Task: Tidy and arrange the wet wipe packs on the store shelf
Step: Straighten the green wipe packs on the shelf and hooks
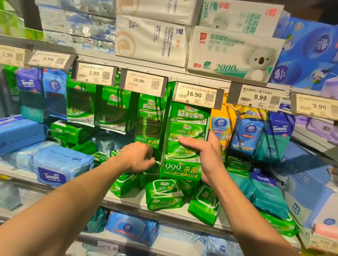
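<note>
Left hand (136,157) curled, pinching a low edge beside the hanging green pack (185,141) mid-shelf (117,201); right hand (204,157) spread flat, clasping pack's right side. Probably light, soft, slippery film; best gripped by both side edges.

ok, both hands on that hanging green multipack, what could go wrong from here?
1. The right hand and left hand flank the tall green multipack; tugging it could pull it off from under the 16.90 price tag.
2. Loose green packs sit tilted at the shelf edge below; a forearm brush may knock them off.
</note>
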